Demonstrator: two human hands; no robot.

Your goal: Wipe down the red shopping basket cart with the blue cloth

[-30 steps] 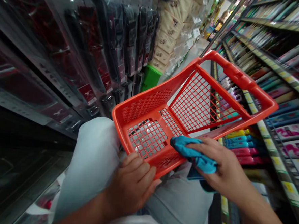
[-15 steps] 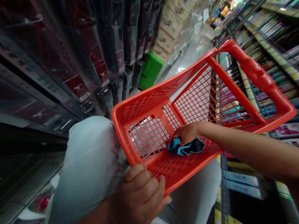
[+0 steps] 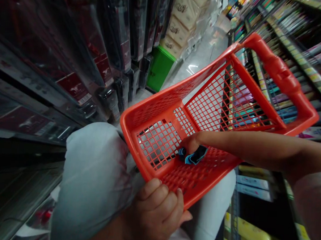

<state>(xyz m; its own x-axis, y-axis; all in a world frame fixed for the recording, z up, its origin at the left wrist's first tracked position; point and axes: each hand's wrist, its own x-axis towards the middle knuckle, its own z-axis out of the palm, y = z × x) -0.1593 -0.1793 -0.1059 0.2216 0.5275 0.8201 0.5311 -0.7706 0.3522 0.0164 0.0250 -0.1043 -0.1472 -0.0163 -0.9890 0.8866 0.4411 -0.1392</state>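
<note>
Inspection at this moment finds one person's two bare hands at work on one basket. The left hand (image 3: 154, 215) is closed around the near rim of a red-orange plastic mesh shopping basket (image 3: 179, 85), its fingers curled over the edge and holding the basket tilted. The right hand (image 3: 198, 141), reaching in across the basket from the right, is closed down over a crumpled blue-and-black cloth (image 3: 193, 155) and presses it to the inner mesh of the near wall, just beside the square floor grille; the fingers are partly hidden, so the exact grip cannot be confirmed. Status: the cloth is in contact at that one spot, while the far wall and the long red-orange plastic carry handle (image 3: 280, 74) have no hand on them. Count: one basket, one handle, one cloth, two hands, and no other item seen inside. A pale grey-blue fabric bulge (image 3: 94, 181), possibly a trouser leg, lies just beside the basket. Alongside stand a bright green plastic bin (image 3: 159, 69), a stack of beige paper packs (image 3: 184, 23), black-and-red packaged goods on hanging display rows (image 3: 79, 71), and shelves of multicoloured packaged goods (image 3: 295, 45).
</note>
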